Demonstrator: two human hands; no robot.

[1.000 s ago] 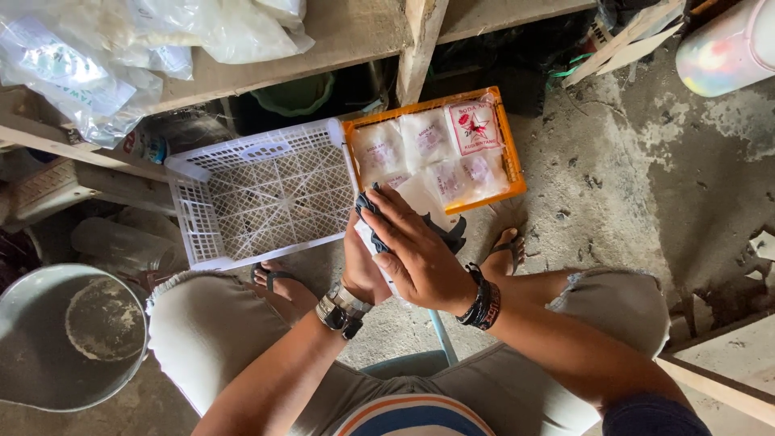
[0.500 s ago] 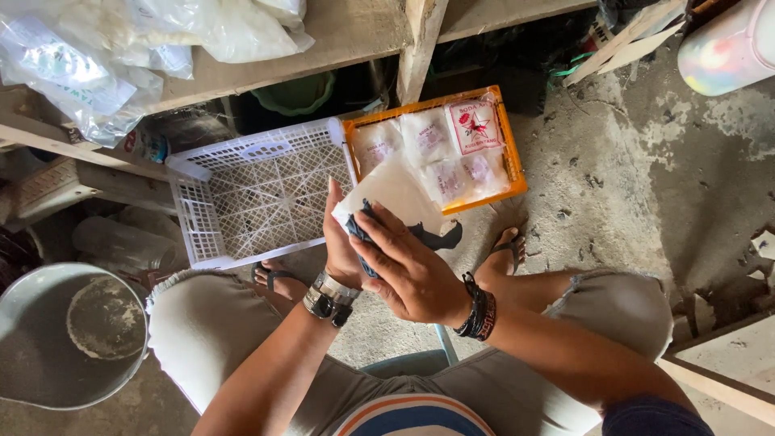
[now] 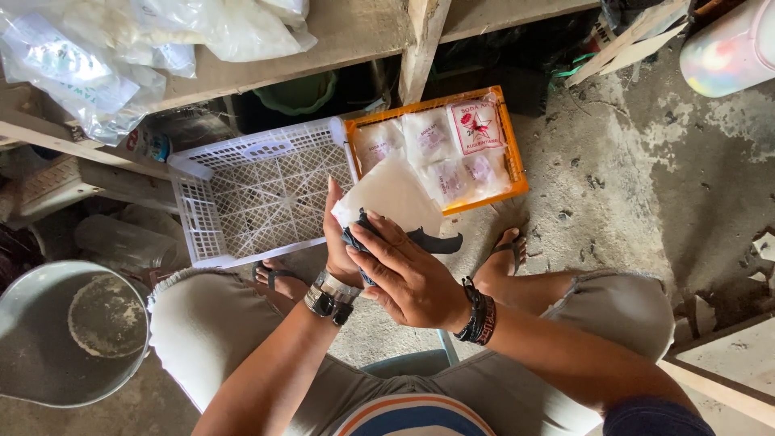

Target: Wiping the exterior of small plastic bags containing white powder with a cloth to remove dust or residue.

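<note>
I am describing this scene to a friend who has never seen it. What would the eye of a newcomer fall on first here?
First, the two hands at the centre: the left hand holds a white packet while the right hand presses a dark cloth against it. Just beyond, on the floor, sits an orange tray filled with similar white packets, with an empty white lattice basket to its left.

Ahead of my hands, the white crate (image 3: 258,194) lies open-topped with its floor bare, so I see free room to reach down into it. The orange crate (image 3: 440,145) just beside it is open too, but white packets (image 3: 428,139) cover its floor. Beyond both, a wooden bench (image 3: 355,32) and its post (image 3: 421,44) overhang the crates' far edges, and a metal basin (image 3: 69,335) crowds my left knee.
</note>
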